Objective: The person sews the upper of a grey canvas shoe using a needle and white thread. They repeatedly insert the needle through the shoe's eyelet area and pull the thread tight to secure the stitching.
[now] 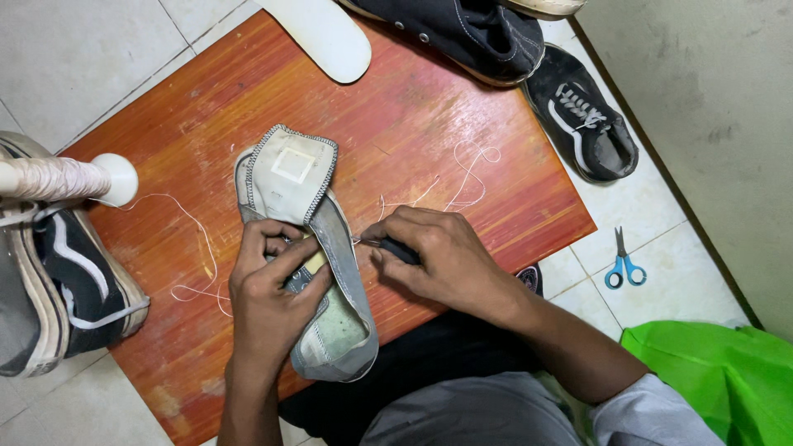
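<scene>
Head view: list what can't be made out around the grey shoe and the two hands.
- Tool tip: right hand wraps the dark handle; the metal end at the grey shoe is too thin to identify.
- Shoe interior: covered by left hand.
- Thread spool: cut off by left edge.
- Thread: its end near the shoe is hidden by the left hand.
- Black high-top: cut off by top edge.
</scene>
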